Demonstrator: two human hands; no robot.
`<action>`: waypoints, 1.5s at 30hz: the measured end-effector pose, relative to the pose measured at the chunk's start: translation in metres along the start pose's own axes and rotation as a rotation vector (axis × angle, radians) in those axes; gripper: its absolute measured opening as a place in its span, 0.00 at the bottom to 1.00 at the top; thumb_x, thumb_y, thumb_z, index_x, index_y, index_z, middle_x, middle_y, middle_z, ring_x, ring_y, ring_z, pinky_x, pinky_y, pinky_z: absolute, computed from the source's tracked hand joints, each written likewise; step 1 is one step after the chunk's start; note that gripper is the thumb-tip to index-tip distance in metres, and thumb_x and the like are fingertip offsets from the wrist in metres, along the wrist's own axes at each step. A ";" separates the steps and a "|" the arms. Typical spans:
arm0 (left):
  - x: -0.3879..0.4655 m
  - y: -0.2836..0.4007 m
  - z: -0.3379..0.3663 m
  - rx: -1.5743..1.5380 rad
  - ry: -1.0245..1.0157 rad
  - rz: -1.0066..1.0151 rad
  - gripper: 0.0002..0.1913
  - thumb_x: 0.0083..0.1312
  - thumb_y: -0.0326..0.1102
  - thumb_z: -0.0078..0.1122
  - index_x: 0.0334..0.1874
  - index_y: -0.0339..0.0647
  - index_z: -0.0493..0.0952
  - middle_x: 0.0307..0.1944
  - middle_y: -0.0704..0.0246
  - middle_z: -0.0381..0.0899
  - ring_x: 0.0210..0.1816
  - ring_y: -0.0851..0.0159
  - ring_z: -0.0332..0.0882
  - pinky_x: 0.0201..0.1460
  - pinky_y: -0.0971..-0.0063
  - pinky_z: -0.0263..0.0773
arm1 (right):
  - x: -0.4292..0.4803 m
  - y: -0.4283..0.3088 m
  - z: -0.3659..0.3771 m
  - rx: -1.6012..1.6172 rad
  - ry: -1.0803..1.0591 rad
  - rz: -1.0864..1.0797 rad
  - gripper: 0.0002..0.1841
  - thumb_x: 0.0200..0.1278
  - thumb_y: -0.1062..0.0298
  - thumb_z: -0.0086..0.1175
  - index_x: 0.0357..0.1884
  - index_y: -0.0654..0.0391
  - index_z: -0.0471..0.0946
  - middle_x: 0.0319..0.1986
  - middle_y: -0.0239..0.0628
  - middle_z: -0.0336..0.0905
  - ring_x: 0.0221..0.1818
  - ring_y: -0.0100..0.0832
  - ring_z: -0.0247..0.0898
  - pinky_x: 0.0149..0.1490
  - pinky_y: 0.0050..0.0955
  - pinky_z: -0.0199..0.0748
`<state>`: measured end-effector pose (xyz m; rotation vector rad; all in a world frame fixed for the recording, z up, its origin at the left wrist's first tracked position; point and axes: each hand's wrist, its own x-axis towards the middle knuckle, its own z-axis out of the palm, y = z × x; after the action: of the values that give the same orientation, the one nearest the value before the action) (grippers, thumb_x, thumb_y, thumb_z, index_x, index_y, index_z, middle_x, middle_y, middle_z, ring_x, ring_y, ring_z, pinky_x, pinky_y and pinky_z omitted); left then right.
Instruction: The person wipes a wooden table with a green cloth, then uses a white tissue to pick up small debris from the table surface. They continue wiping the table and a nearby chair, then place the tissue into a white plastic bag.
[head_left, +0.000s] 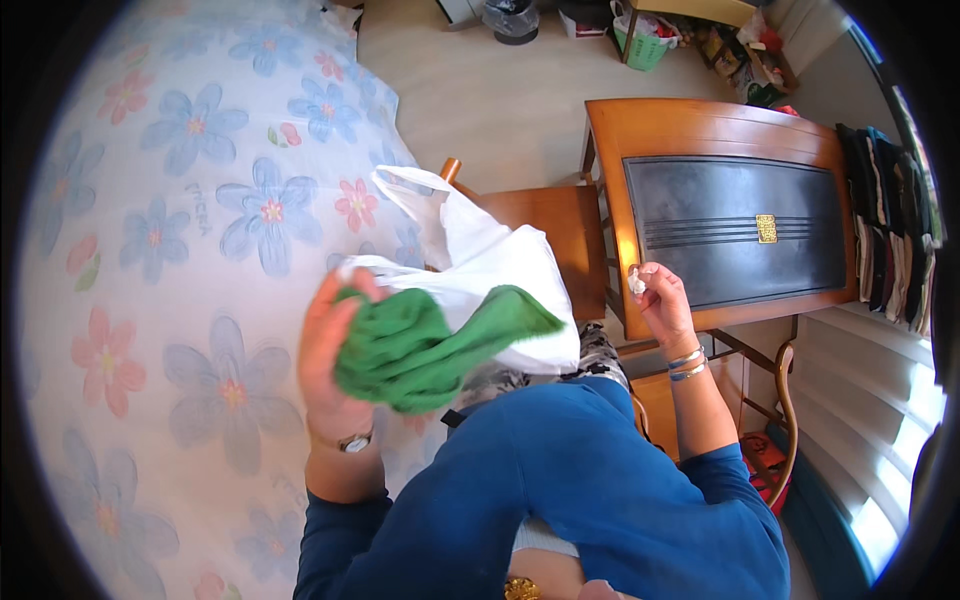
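Note:
My left hand (330, 349), with a watch at the wrist, grips a bunched green cloth (405, 352). The cloth is slightly blurred, and its narrow end stretches to the right. From the same fingers hangs a white plastic bag (525, 270), partly behind the cloth, with one handle loop standing loose; what it may contain is hidden. My right hand (664, 300) pinches a small crumpled white scrap (637, 281) between thumb and fingertips, just above the near left edge of the wooden table (615, 202). Two bracelets circle that wrist.
A bed with a flowered sheet (195, 285) fills the left side. A wooden chair (544, 232) stands between bed and table, another chair (784, 420) at the right. Stacked clothes (889, 225) line the window side. A green basket (646, 51) and a bin (512, 19) are farther off.

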<state>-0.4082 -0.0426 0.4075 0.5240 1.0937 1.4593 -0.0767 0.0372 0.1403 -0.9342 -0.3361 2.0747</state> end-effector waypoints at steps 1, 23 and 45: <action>0.001 0.014 -0.004 -0.088 -0.118 0.040 0.11 0.74 0.33 0.44 0.53 0.35 0.67 0.31 0.68 0.71 0.38 0.65 0.76 0.41 0.72 0.74 | 0.000 0.004 0.006 -0.020 0.014 -0.020 0.03 0.66 0.73 0.55 0.35 0.60 0.78 0.37 0.38 0.81 0.28 0.24 0.69 0.35 0.21 0.68; 0.012 0.197 -0.215 -0.166 -0.325 0.269 0.15 0.77 0.37 0.40 0.55 0.33 0.69 0.35 0.61 0.80 0.34 0.62 0.79 0.38 0.67 0.77 | 0.001 0.202 0.224 -0.042 0.077 -0.214 0.03 0.65 0.73 0.57 0.34 0.59 0.80 0.33 0.34 0.80 0.27 0.22 0.71 0.34 0.19 0.70; 0.231 0.210 -0.314 0.077 -0.212 -0.154 0.14 0.78 0.39 0.37 0.53 0.38 0.70 0.39 0.62 0.79 0.38 0.63 0.78 0.43 0.68 0.75 | 0.214 0.180 0.237 -0.004 0.262 -0.262 0.04 0.67 0.70 0.55 0.36 0.58 0.77 0.29 0.30 0.77 0.26 0.21 0.69 0.34 0.18 0.70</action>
<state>-0.8276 0.0970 0.3800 0.6198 1.0017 1.2028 -0.4342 0.1080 0.1024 -1.0883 -0.3062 1.6924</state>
